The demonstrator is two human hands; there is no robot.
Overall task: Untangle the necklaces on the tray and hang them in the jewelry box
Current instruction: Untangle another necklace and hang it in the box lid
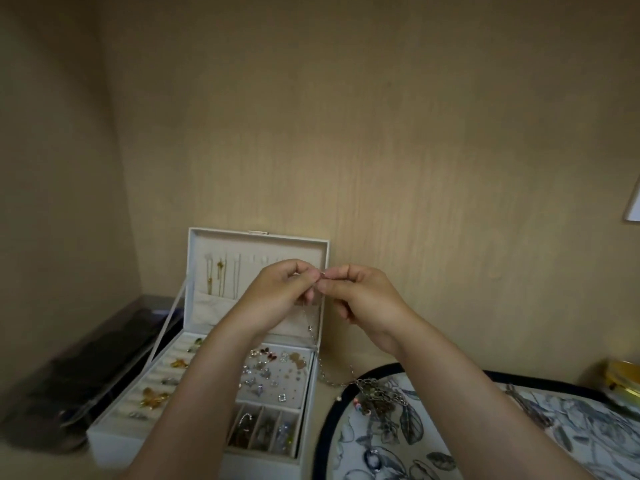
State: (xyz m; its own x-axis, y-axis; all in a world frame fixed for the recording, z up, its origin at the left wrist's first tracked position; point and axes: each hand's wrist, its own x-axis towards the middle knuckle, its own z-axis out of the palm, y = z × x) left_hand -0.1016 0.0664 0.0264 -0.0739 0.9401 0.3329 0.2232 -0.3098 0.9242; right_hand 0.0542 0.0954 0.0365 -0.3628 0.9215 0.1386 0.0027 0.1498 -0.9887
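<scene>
My left hand (282, 289) and my right hand (360, 296) meet fingertip to fingertip in front of the open white jewelry box (258, 244), both pinching the top end of a thin silver necklace (313, 336). The chain hangs down from my fingers and trails to a tangled heap of necklaces (377, 393) on the floral tray (450, 445) at the lower right. Several gold chains (221, 275) hang on hooks inside the box lid.
The box's lower section holds earrings, rings and small compartments (273, 375). A dark case (86, 368) lies to the left by the wall corner. A gold-lidded tin (623, 379) stands at the far right. A wooden wall rises behind.
</scene>
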